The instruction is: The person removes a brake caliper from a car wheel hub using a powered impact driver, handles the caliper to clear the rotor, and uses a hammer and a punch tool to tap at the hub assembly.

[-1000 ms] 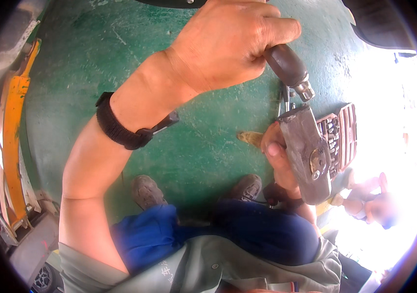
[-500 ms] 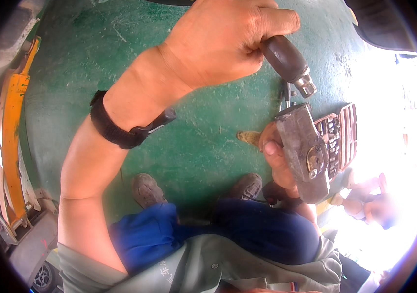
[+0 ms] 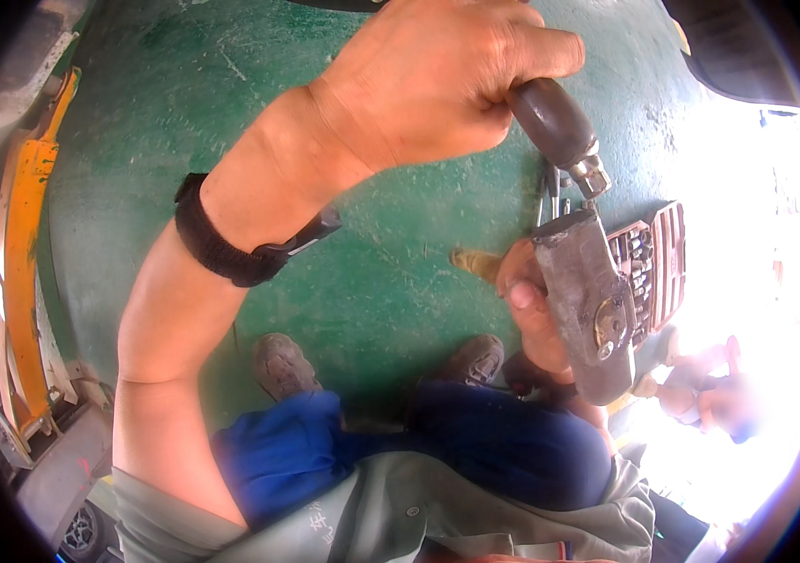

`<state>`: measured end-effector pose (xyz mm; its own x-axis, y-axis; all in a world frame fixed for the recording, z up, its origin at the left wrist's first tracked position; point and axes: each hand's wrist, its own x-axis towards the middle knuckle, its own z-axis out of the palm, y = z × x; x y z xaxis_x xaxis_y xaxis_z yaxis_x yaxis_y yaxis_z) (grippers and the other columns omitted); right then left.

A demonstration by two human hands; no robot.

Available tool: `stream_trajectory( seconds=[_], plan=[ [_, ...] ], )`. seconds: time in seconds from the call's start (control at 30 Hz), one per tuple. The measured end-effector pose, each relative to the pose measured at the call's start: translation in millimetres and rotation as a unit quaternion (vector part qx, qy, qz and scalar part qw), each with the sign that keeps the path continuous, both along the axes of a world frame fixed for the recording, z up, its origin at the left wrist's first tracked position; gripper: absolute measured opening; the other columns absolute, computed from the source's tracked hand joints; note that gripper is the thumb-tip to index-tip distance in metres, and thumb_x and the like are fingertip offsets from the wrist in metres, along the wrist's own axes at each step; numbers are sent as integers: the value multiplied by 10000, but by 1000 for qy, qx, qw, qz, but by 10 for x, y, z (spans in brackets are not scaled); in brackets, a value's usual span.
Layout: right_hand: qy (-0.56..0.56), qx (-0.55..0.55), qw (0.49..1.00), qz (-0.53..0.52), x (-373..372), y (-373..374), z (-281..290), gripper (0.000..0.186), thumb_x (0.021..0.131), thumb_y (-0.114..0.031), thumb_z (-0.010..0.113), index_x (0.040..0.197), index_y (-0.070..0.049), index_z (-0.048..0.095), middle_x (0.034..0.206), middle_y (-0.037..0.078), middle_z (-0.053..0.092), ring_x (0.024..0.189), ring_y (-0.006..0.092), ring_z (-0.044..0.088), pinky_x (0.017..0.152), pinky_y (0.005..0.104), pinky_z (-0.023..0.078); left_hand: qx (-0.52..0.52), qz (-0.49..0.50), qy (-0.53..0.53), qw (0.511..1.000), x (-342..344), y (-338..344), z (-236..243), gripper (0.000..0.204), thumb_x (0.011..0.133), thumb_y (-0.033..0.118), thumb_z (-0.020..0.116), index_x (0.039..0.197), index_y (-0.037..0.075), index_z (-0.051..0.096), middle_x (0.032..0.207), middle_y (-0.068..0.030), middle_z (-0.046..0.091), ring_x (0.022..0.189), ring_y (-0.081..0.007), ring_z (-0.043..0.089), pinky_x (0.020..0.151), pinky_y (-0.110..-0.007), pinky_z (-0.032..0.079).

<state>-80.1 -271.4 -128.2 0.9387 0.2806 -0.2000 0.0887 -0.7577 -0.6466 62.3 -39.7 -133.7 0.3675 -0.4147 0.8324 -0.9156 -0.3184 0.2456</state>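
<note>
My left hand [image 3: 447, 84] reaches across the upper middle, fingers closed round a dark tool [image 3: 553, 117] with a rounded end and a squared metal drive tip. The rest of that tool is hidden by the hand. Below it, my right hand [image 3: 536, 319] grips a hammer [image 3: 573, 277] close under its heavy, worn metal head. The handle's end shows in the eye of the head, and a yellowish wooden length [image 3: 475, 264] sticks out past my fingers. The drive tip is near the upper end of the hammer head; whether they touch I cannot tell.
On the green floor [image 3: 391, 281], an open socket case [image 3: 669, 267] lies right of the hammer, partly hidden. Thin metal tools [image 3: 553, 188] lie beyond it. A yellow metal frame [image 3: 27, 272] stands at left. A blurred person [image 3: 700, 399] is at lower right, in strong glare.
The hammer has shifted a little down and to the right and turned slightly. My left hand has moved slightly right with its tool, the drive tip going a bit lower.
</note>
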Motion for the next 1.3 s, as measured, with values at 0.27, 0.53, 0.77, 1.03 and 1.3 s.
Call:
stream_trajectory(
  seconds=[0.27, 0.53, 0.77, 1.03, 1.3],
  plan=[
    [-137, 190, 972, 4, 55, 30, -276, 288, 936, -262, 690, 847, -37, 533, 716, 56, 546, 628, 157, 483, 573, 302, 374, 62, 42, 35, 997, -23, -44, 83, 412, 659, 21, 687, 1055, 100, 604, 773, -43, 539, 804, -247, 578, 771, -375, 363],
    [-87, 299, 950, -40, 98, 143, -180, 391, 881, -372, 760, 832, -76, 509, 665, 23, 479, 589, 155, 478, 556, 297, 369, -89, -86, -28, 992, 83, 36, -45, 514, 633, 17, 679, 1136, 94, 602, 825, -36, 579, 776, -246, 564, 767, -361, 351],
    [-108, 347, 932, 3, 92, 86, -139, 280, 935, -275, 671, 814, -73, 518, 652, 36, 483, 559, 160, 473, 532, 318, 382, 13, -10, 3, 1000, -22, 51, 114, 500, 646, 40, 678, 1136, 90, 592, 791, -33, 527, 784, -235, 540, 774, -357, 340],
    [-127, 305, 944, -25, 71, 88, -56, 330, 905, -314, 696, 816, -52, 517, 655, 44, 486, 569, 167, 474, 530, 313, 370, 37, -5, 81, 996, -56, 70, 156, 487, 663, 61, 690, 1140, 90, 595, 802, -38, 532, 814, -240, 555, 788, -371, 341],
    [-64, 280, 956, -61, 78, 129, -21, 369, 921, -344, 713, 798, -56, 518, 683, 51, 518, 590, 173, 489, 532, 302, 373, 32, 25, 20, 999, -42, 51, 106, 453, 668, 65, 687, 1110, 89, 593, 816, -48, 545, 833, -244, 569, 802, -373, 355]
  ],
)
